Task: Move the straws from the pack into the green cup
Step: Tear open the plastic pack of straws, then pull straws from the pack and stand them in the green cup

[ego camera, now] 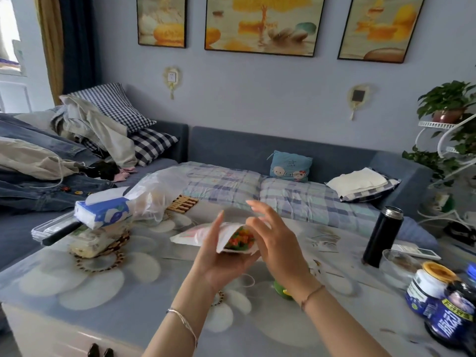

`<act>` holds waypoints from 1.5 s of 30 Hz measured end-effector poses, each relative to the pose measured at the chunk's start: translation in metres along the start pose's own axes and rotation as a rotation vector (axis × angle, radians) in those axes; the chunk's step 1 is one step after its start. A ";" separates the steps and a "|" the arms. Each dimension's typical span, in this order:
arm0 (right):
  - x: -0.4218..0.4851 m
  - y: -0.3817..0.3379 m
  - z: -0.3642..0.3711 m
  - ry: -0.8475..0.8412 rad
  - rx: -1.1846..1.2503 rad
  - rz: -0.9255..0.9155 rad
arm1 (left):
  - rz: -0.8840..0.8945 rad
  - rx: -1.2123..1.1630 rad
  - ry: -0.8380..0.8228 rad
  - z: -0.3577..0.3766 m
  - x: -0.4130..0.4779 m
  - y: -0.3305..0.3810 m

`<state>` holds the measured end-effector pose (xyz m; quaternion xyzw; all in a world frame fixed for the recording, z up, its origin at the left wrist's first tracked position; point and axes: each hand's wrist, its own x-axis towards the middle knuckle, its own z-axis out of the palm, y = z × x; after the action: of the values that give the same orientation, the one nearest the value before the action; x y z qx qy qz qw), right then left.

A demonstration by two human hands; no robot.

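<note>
My left hand (pixel 219 256) grips a white plastic pack (pixel 195 234) of straws, held above the table with its open end turned towards me. The ends of several orange and green straws (pixel 239 239) show inside the opening. My right hand (pixel 273 238) is at that opening with fingers spread, and its fingertips touch the pack's upper edge. The green cup (pixel 282 289) stands on the table below my right wrist, and my arm hides most of it.
A black flask (pixel 382 235), a glass bowl (pixel 396 264) and dark jars (pixel 443 302) stand at the table's right. At the left are a blue tissue pack (pixel 103 212), a clear plastic bag (pixel 157 194) and a food container (pixel 90 244). A sofa lies behind.
</note>
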<state>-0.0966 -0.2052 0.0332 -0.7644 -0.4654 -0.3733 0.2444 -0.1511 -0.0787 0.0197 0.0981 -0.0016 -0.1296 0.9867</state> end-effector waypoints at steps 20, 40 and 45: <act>-0.052 0.060 0.068 0.337 1.786 1.486 | 0.803 0.954 0.402 -0.089 0.102 -0.056; -0.074 0.067 0.075 0.301 0.862 0.992 | 0.598 0.321 0.374 -0.086 0.085 -0.046; -0.081 0.079 0.071 0.201 0.815 0.932 | 0.582 0.267 0.363 -0.094 0.089 -0.042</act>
<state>-0.0253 -0.2319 -0.0762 -0.6936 -0.1629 -0.0901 0.6958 -0.0732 -0.1234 -0.0823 0.2428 0.1285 0.1774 0.9450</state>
